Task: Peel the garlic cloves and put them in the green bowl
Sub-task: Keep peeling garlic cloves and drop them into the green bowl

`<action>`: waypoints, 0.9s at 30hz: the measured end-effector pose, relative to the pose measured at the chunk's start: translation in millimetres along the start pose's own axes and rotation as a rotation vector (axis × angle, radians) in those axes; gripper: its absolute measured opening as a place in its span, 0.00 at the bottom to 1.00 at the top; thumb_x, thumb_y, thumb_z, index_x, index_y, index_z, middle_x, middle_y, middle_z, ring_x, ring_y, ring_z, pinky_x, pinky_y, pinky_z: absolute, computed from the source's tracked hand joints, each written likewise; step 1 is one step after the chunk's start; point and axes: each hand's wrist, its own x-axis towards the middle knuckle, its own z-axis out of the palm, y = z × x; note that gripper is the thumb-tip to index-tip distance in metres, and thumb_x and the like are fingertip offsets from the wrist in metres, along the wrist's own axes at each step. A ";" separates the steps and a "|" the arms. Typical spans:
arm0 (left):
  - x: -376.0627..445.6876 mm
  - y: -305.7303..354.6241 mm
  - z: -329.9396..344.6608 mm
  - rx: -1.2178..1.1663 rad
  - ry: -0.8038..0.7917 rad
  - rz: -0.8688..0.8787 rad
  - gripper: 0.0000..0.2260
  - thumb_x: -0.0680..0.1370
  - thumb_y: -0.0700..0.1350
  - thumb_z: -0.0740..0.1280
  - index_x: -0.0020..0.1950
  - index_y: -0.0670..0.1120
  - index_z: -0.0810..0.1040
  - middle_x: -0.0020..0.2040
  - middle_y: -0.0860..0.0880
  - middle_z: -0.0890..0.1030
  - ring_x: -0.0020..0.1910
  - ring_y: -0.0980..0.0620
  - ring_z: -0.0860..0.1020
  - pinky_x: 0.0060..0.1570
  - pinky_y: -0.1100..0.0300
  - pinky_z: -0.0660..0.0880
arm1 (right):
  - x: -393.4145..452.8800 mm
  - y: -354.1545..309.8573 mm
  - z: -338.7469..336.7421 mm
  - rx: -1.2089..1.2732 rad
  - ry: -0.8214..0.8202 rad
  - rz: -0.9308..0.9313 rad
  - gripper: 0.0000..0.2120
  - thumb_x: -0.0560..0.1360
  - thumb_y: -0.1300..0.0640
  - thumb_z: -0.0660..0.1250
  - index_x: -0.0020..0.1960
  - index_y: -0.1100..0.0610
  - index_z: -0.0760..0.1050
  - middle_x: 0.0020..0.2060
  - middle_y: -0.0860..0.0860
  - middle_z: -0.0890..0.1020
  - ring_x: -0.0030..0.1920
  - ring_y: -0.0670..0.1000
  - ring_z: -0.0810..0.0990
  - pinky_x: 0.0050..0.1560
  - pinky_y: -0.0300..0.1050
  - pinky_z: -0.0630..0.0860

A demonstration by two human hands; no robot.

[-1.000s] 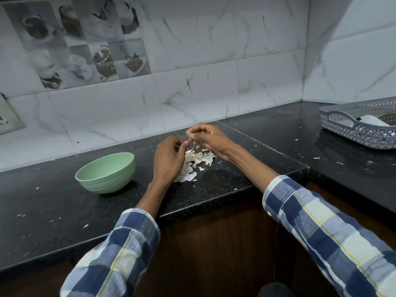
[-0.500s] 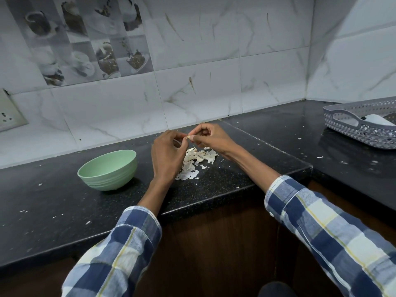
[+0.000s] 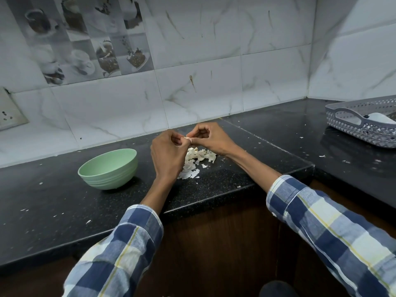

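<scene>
Pinching one garlic clove (image 3: 188,138) between fingertips of left hand (image 3: 168,156) and right hand (image 3: 211,138), both curled tight on it, held just above pile of peels (image 3: 196,159) on black countertop (image 3: 53,202). Green bowl (image 3: 108,168) sitting upright left of left hand, near but apart; contents not visible. Grey basket (image 3: 351,123) far right, well apart.

home kitchen: black counter (image 3: 214,185), marble wall tiles (image 3: 214,93).

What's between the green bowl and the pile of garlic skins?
In the head view, the left hand and its wrist stand between the green bowl and the garlic skins, over black countertop.
</scene>
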 end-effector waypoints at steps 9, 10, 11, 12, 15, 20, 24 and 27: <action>7.5 -3.2 4.8 -0.339 -0.122 -0.239 0.03 0.75 0.44 0.74 0.44 0.46 0.87 0.37 0.50 0.87 0.39 0.53 0.86 0.39 0.66 0.79 | 3.8 5.3 -4.9 0.128 0.032 0.091 0.10 0.74 0.63 0.77 0.55 0.62 0.83 0.48 0.55 0.88 0.49 0.52 0.88 0.51 0.42 0.83; 8.0 -4.2 5.0 -0.383 -0.146 -0.262 0.04 0.76 0.43 0.74 0.44 0.44 0.87 0.37 0.49 0.87 0.38 0.53 0.87 0.37 0.69 0.78 | 4.1 5.7 -5.2 0.147 0.035 0.100 0.10 0.74 0.64 0.77 0.55 0.62 0.83 0.48 0.55 0.88 0.50 0.52 0.88 0.52 0.42 0.83; 8.3 -5.0 5.1 -0.424 -0.166 -0.283 0.04 0.77 0.42 0.73 0.45 0.43 0.87 0.37 0.48 0.87 0.38 0.54 0.87 0.36 0.70 0.77 | 4.1 6.0 -5.4 0.171 0.034 0.109 0.11 0.74 0.64 0.77 0.55 0.62 0.83 0.48 0.55 0.88 0.50 0.52 0.88 0.53 0.42 0.83; 8.3 -5.3 5.2 -0.469 -0.185 -0.310 0.05 0.78 0.41 0.73 0.45 0.41 0.87 0.38 0.47 0.88 0.37 0.54 0.86 0.35 0.71 0.76 | 3.7 6.0 -5.6 0.205 0.029 0.119 0.11 0.74 0.65 0.76 0.56 0.63 0.83 0.49 0.56 0.88 0.50 0.53 0.87 0.53 0.42 0.83; 9.0 -5.2 5.3 -0.605 -0.243 -0.404 0.05 0.78 0.40 0.71 0.44 0.41 0.86 0.41 0.42 0.88 0.40 0.49 0.87 0.36 0.67 0.77 | 3.5 4.3 -6.8 0.308 0.010 0.157 0.09 0.75 0.68 0.74 0.55 0.63 0.83 0.49 0.59 0.87 0.50 0.53 0.87 0.53 0.41 0.83; 9.9 -11.0 8.2 -0.582 -0.299 -0.462 0.09 0.79 0.40 0.70 0.39 0.44 0.84 0.34 0.48 0.85 0.39 0.46 0.84 0.37 0.60 0.71 | 3.4 0.1 -8.9 0.509 0.011 0.225 0.09 0.77 0.74 0.67 0.56 0.67 0.80 0.47 0.58 0.86 0.46 0.50 0.87 0.48 0.38 0.83; 10.4 -10.5 6.3 -0.481 -0.283 -0.414 0.08 0.78 0.40 0.71 0.39 0.44 0.83 0.33 0.49 0.84 0.36 0.46 0.83 0.35 0.59 0.71 | 2.5 -3.3 -9.4 0.561 -0.006 0.274 0.10 0.78 0.73 0.67 0.59 0.69 0.78 0.48 0.59 0.85 0.45 0.50 0.86 0.47 0.39 0.83; 9.0 -8.9 5.1 -0.394 -0.245 -0.350 0.07 0.79 0.41 0.71 0.42 0.44 0.84 0.35 0.49 0.84 0.35 0.54 0.86 0.34 0.67 0.76 | 2.6 -3.4 -10.1 0.568 -0.004 0.297 0.13 0.79 0.71 0.67 0.62 0.71 0.77 0.48 0.59 0.85 0.44 0.50 0.84 0.48 0.40 0.83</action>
